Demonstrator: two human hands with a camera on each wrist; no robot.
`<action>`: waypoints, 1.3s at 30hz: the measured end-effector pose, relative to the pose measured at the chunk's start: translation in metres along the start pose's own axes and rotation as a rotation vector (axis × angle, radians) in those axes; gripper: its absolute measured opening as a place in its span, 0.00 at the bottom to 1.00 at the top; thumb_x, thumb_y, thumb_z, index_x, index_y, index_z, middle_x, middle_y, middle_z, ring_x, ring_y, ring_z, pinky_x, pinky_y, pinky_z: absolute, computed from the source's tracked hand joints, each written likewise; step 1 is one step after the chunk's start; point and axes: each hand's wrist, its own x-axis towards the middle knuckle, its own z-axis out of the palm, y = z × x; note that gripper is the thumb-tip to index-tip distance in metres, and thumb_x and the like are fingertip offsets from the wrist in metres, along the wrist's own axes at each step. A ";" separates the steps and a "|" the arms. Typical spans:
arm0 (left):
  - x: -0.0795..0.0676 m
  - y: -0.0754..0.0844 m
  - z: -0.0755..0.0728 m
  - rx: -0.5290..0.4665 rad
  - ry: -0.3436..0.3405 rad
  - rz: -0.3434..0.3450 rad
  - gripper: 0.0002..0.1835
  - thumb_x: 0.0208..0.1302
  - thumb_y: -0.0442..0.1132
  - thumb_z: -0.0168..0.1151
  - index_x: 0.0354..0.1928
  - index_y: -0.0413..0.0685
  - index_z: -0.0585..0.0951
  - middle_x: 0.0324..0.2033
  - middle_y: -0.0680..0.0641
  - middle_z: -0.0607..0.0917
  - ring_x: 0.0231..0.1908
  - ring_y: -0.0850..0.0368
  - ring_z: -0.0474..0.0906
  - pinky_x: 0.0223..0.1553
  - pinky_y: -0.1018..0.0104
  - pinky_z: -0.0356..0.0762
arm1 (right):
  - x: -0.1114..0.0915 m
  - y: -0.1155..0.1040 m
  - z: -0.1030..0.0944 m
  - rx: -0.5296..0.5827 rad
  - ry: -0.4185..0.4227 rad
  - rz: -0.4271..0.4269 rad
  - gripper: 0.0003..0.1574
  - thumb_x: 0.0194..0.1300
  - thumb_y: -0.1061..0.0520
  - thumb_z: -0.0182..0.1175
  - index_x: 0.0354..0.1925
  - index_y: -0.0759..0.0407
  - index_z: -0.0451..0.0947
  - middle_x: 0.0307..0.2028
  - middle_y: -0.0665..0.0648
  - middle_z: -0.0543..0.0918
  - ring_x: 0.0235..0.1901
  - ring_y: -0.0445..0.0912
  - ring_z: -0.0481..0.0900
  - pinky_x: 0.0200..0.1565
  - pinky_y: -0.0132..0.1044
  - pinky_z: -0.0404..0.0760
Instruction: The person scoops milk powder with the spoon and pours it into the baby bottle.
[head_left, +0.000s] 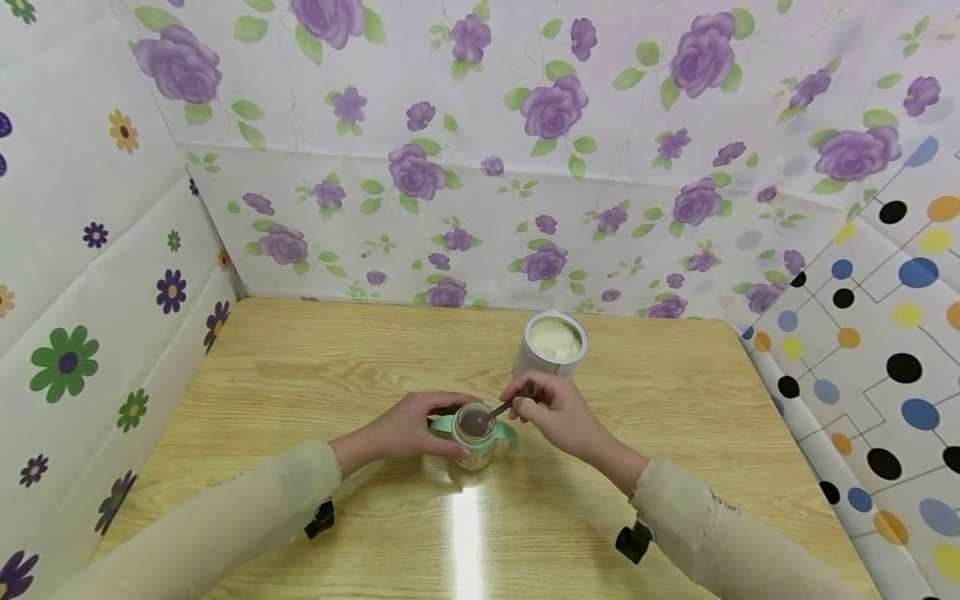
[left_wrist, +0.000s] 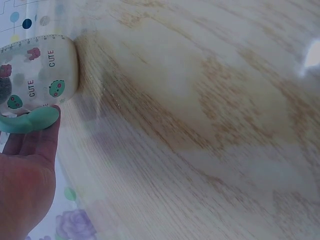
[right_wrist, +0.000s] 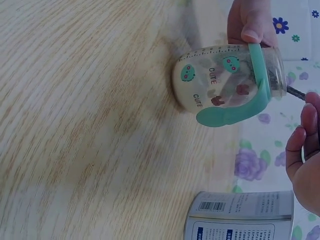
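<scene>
A clear baby bottle [head_left: 478,460] with a mint-green collar and handles stands upright on the table, its mouth uncapped. Red and green prints and the word CUTE mark the bottle [right_wrist: 205,82] in the right wrist view, with something pale in its lower part. From the left, my left hand [head_left: 412,427] grips the bottle, thumb in front and fingers behind, around one green handle [left_wrist: 35,120]. My right hand [head_left: 558,408] pinches the handle of a dark spoon [head_left: 500,410]. The spoon's bowl is inside the bottle's mouth.
An open can [head_left: 528,357] of pale powder stands behind my right hand, with printed text and a barcode on its wall. Wood-grain tabletop [head_left: 337,358] extends around the bottle. Patterned cloth [head_left: 465,208] hangs along the back and both sides.
</scene>
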 end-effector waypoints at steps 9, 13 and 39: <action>0.000 0.000 0.000 -0.005 0.000 -0.007 0.38 0.61 0.50 0.83 0.73 0.60 0.80 0.64 0.58 0.85 0.64 0.58 0.80 0.68 0.53 0.77 | 0.000 -0.001 -0.002 0.041 -0.010 0.015 0.10 0.78 0.65 0.58 0.48 0.69 0.85 0.36 0.60 0.88 0.36 0.52 0.85 0.41 0.37 0.86; 0.000 -0.001 0.000 0.000 -0.002 -0.004 0.38 0.61 0.50 0.83 0.73 0.60 0.79 0.63 0.58 0.85 0.64 0.58 0.81 0.67 0.54 0.78 | -0.001 -0.004 -0.003 0.096 -0.026 0.023 0.11 0.80 0.61 0.60 0.49 0.67 0.85 0.37 0.62 0.89 0.36 0.55 0.86 0.42 0.39 0.88; 0.000 -0.001 0.001 -0.030 0.007 -0.025 0.38 0.59 0.48 0.84 0.71 0.55 0.81 0.63 0.56 0.86 0.65 0.54 0.80 0.66 0.53 0.80 | 0.005 -0.002 -0.013 0.290 0.154 0.101 0.16 0.80 0.59 0.62 0.43 0.74 0.83 0.31 0.57 0.90 0.32 0.45 0.87 0.38 0.37 0.89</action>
